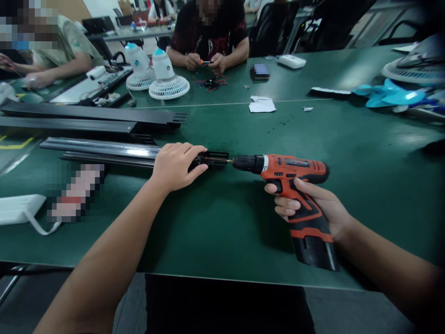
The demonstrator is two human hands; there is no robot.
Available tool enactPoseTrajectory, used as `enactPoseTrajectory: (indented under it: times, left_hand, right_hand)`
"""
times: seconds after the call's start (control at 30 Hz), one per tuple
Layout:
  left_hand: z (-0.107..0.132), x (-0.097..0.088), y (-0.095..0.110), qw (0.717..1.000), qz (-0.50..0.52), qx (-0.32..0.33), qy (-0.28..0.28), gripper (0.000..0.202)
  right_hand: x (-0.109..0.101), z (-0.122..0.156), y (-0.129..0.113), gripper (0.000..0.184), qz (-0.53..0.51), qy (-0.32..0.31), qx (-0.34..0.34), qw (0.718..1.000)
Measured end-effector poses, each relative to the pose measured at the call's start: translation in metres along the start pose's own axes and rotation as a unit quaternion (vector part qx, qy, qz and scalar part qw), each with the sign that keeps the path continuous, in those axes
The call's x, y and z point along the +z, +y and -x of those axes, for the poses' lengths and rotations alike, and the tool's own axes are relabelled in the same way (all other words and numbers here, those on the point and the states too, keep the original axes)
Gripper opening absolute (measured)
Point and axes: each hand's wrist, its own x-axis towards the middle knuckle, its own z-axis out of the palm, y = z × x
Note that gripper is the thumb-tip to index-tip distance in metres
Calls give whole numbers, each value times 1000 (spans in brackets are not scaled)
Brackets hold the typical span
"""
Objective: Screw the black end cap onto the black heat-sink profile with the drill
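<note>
My right hand (309, 204) grips an orange and black cordless drill (292, 169), its index finger at the trigger. The drill lies level, its bit pointing left at the slotted end piece (219, 157) of a long black profile (104, 147). Whether the tip touches a screw is too small to tell. My left hand (179, 164) is wrapped over the profile close to that end and presses it on the green table (229, 222). The fingers' undersides are hidden.
More long dark profiles (86, 113) lie behind on the left. White fan units (167, 76) stand farther back, with a person (210, 37) seated across. A white power bank (21, 208) is at left; blue fan blades (389, 93) and paper scraps (262, 104) lie right.
</note>
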Motion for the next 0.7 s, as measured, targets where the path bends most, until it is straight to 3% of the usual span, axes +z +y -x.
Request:
enactPoseTrajectory:
  times: [0.7]
  left_hand:
    - [0, 0, 0, 1000, 0, 7, -1, 54]
  right_hand:
    - [0, 0, 0, 38, 23, 22, 4, 999]
